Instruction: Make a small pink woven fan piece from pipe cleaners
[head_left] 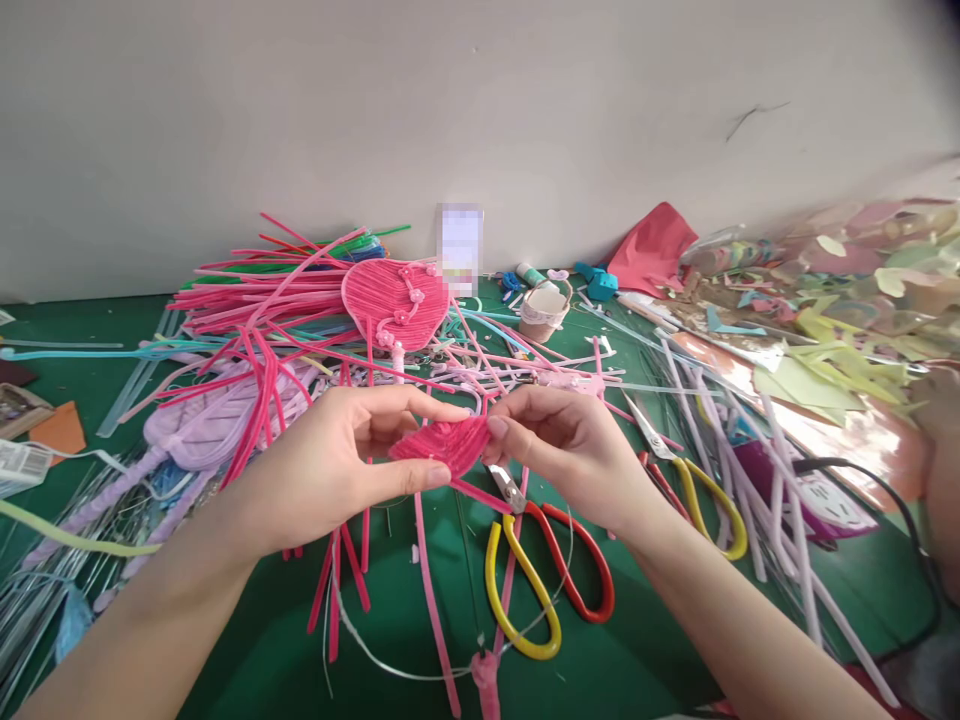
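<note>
We note a deep-pink fuzzy piece (450, 445) held between both hands, above the green table (645, 650). Grip: our left hand (330, 460) clasps its left part, thumb on the near side; our right hand (566, 450) pinches its right end between thumb and fingertip. Long axis runs roughly left to right, so the piece spans the gap between the hands, neither being farther from it. Scissors (513, 497) lie just to its near right; a pink heart-shaped panel (386, 305) sits beyond it, far left.
</note>
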